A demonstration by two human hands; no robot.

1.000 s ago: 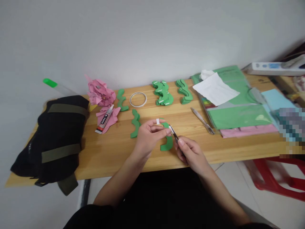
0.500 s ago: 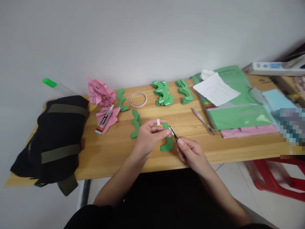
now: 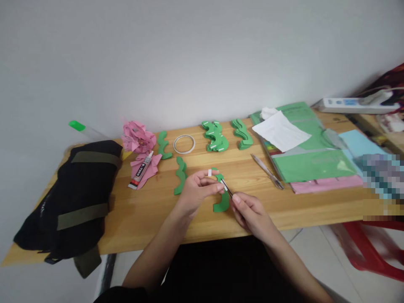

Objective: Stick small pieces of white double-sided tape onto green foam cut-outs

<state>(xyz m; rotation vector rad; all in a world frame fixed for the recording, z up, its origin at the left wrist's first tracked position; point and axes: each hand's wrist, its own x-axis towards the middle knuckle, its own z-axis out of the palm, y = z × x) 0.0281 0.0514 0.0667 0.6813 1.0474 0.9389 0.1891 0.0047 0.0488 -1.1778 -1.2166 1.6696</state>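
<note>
My left hand (image 3: 199,187) is closed in a pinch, its thumb and finger at a short white strip of tape (image 3: 224,185). A second small white piece (image 3: 210,172) sticks to one of its fingers. In my right hand (image 3: 249,210) are thin dark tweezers (image 3: 228,192), their tips meeting the strip by my left thumb. Below the hands a wavy green paper piece (image 3: 222,205) lies on the wooden table (image 3: 195,229), partly hidden by the fingers. Another wavy green piece (image 3: 180,176) lies just left of my left hand.
Behind stand a tape roll (image 3: 184,144), green stacks (image 3: 215,136) (image 3: 241,134) and pink paper scraps (image 3: 139,138) beside a glue tube (image 3: 141,170). A black bag (image 3: 82,181) lies left. Rightward are a pen (image 3: 267,171), green paper packs (image 3: 315,164) and a power strip (image 3: 356,105).
The view has tilted, so the table sits lower in the picture. The tweezer tips have shifted slightly toward my left thumb, over the white strip. Both hands keep nearly the same pose.
</note>
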